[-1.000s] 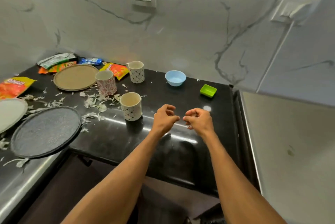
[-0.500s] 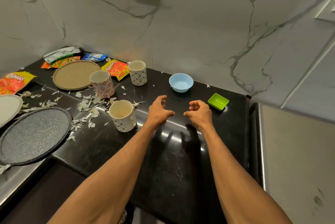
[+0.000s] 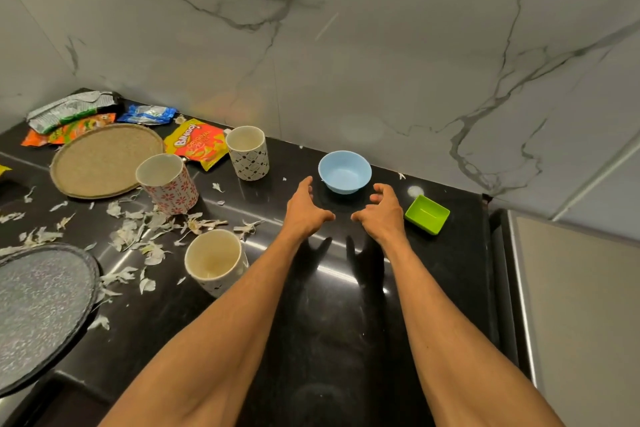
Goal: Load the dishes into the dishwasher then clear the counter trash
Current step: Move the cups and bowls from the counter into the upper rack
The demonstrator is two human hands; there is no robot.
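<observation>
A small light-blue bowl [image 3: 344,171] stands empty on the black counter [image 3: 329,322] near the marble wall. My left hand [image 3: 306,210] hovers just left of and in front of it, fingers spread and holding nothing. My right hand [image 3: 382,212] is on the bowl's right side, fingers loosely curved and empty; neither hand touches the bowl. A green square dish [image 3: 427,214] lies to the right of my right hand. Three mugs stand to the left: a dotted one at the back [image 3: 247,152], a red-flowered one [image 3: 168,183], and a cream-lined one [image 3: 214,262] nearest me.
A tan round plate [image 3: 104,160] and a dark speckled plate [image 3: 38,312] lie at the left. Snack wrappers [image 3: 194,142] sit along the back wall, and white paper scraps [image 3: 138,236] litter the counter. A grey appliance top [image 3: 581,322] borders the counter on the right.
Both hands have moved forward toward the blue bowl and their fingers have opened wider. The view has closed in on the counter.
</observation>
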